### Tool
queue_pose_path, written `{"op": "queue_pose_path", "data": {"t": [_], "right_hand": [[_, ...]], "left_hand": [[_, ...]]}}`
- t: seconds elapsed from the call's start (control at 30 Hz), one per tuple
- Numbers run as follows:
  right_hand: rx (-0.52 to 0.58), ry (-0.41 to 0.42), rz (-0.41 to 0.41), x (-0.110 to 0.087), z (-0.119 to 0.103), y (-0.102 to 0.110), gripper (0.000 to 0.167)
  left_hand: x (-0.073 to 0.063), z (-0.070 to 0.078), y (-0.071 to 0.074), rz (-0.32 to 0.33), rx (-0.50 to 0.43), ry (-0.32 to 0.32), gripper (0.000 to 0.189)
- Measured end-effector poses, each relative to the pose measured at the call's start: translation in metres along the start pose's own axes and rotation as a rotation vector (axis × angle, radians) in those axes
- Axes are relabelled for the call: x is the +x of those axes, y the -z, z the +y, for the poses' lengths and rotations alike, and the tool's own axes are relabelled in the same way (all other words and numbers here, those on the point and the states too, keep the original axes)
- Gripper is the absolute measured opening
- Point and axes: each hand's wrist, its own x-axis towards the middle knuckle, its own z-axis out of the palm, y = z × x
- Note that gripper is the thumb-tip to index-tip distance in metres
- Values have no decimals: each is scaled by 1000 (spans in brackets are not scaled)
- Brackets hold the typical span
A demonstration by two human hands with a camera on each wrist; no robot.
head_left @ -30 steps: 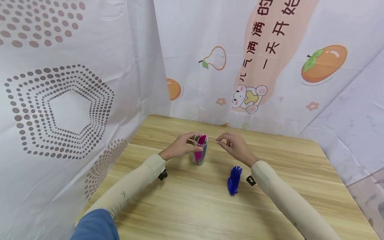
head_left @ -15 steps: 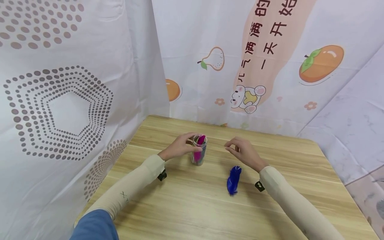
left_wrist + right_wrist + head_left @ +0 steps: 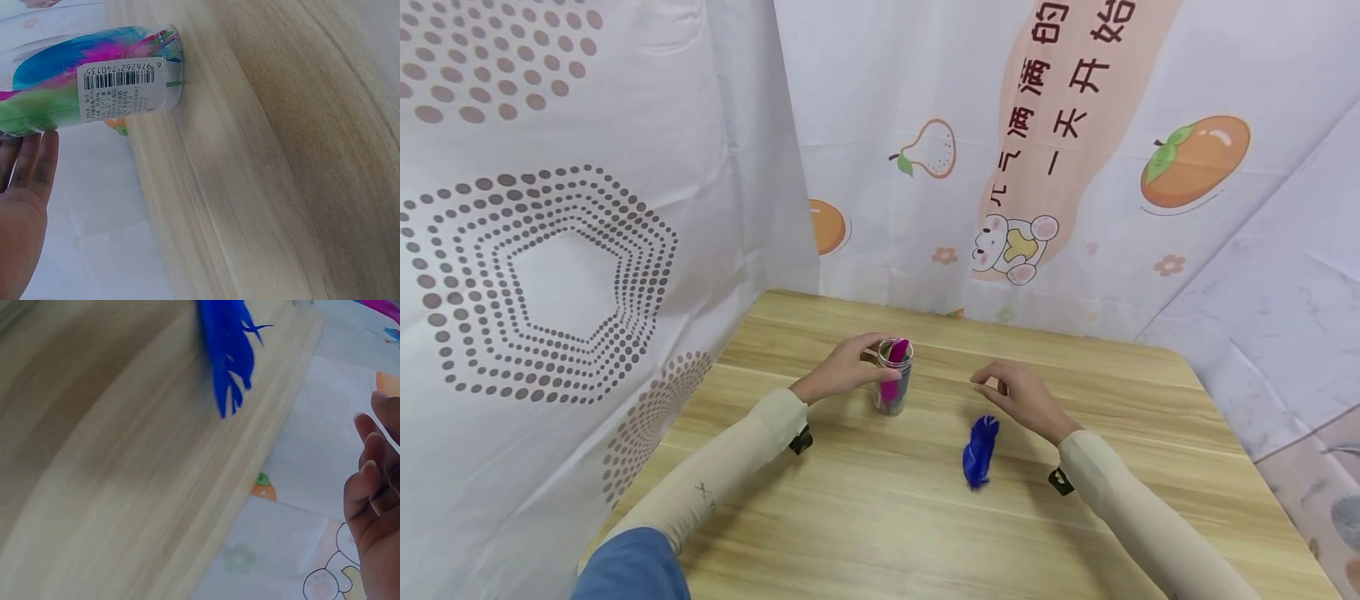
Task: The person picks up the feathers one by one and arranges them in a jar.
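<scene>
My left hand [image 3: 842, 367] grips a clear jar [image 3: 902, 385] standing on the wooden table, thumb in front and fingers behind it. Inside stands a bright magenta feather [image 3: 897, 353], its tip level with the open rim. The left wrist view adds blue and green feathers behind the clear wall, plus a white barcode label [image 3: 122, 87]. Off to the right hovers my right hand [image 3: 1018, 396], fingers loosely bent, holding nothing. Just below it on the table lies a deep blue feather [image 3: 980, 452], whose frayed end [image 3: 231, 369] shows in the right wrist view.
The wood-grain table [image 3: 865, 508] reaches back to a white curtain [image 3: 880, 208] printed with fruit and lettering. A dotted-pattern curtain [image 3: 568, 287] hangs along the left edge. Dark straps [image 3: 801, 439] sit at both wrists.
My right hand has drawn away from the jar to the right and a little nearer, stopping above the blue feather. My left hand keeps its hold on the jar. The view has shifted slightly.
</scene>
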Motion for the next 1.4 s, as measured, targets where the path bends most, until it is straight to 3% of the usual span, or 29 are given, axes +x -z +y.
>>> {"op": "queue_pose_path", "data": {"t": [0.43, 0.63, 0.8, 1.0, 1.4], "right_hand": [[22, -97, -81, -25, 6, -9, 10], [50, -175, -166, -32, 11, -10, 17], [59, -163, -237, -38, 16, -12, 27], [36, -121, -262, -44, 19, -16, 34], [94, -207, -306, -45, 21, -18, 16]], "left_hand": [[-1, 0, 1, -7, 14, 1, 58], [-1, 0, 1, -17, 15, 2, 57], [-1, 1, 1, -16, 4, 1, 56], [0, 2, 1, -20, 8, 3, 57], [0, -3, 2, -14, 3, -1, 59]]}}
